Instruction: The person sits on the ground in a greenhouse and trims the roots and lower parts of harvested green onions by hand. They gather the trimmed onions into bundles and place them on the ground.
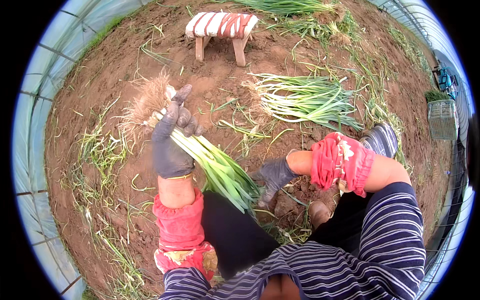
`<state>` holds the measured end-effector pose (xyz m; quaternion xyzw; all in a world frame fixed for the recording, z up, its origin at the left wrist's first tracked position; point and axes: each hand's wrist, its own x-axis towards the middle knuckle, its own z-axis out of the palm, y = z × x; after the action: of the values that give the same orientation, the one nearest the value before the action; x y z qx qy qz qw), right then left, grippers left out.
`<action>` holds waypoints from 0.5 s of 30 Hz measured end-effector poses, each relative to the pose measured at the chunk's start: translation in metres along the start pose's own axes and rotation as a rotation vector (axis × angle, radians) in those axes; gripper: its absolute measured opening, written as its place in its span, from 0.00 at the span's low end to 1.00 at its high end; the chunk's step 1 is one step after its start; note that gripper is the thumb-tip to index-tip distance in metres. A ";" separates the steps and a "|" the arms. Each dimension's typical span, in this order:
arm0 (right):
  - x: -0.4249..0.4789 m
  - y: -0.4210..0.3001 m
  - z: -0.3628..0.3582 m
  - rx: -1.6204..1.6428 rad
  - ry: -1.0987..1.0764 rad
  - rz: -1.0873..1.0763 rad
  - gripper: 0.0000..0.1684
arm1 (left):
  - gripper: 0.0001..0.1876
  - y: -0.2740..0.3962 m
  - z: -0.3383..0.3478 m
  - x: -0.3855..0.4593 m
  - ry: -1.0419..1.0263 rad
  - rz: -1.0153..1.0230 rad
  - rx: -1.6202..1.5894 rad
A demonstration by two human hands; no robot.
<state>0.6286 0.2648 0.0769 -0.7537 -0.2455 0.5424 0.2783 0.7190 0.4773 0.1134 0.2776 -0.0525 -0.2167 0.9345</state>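
A bunch of green onions [212,157] is gripped near its white stems by my left hand [170,144], which wears a dark, soil-stained glove. The tangled brown roots [146,103] point up and away from me, and the green leaves slant down over my left thigh. Close to the leaf tips is my right hand [275,178], also gloved, its fingers spread and apparently holding nothing. Beyond it, a loose layer of green onions [307,99] lies on the soil, roots to the left and leaves to the right.
A low wooden stool [221,28] with a wrapped white-and-red seat stands ahead. Further green onions [288,6] are heaped at the far edge. Leaf trimmings [99,153] litter the brown soil. A plastic crate [443,120] sits at right by the greenhouse's film wall.
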 end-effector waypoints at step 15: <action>-0.005 0.284 -0.207 -0.483 0.750 0.480 0.19 | 0.28 -0.048 -0.054 0.042 0.194 -0.208 -0.289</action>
<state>0.8440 0.0238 -0.0614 -0.9747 -0.0669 0.2108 0.0328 0.7510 0.4503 0.0410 0.1643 0.0985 -0.2898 0.9377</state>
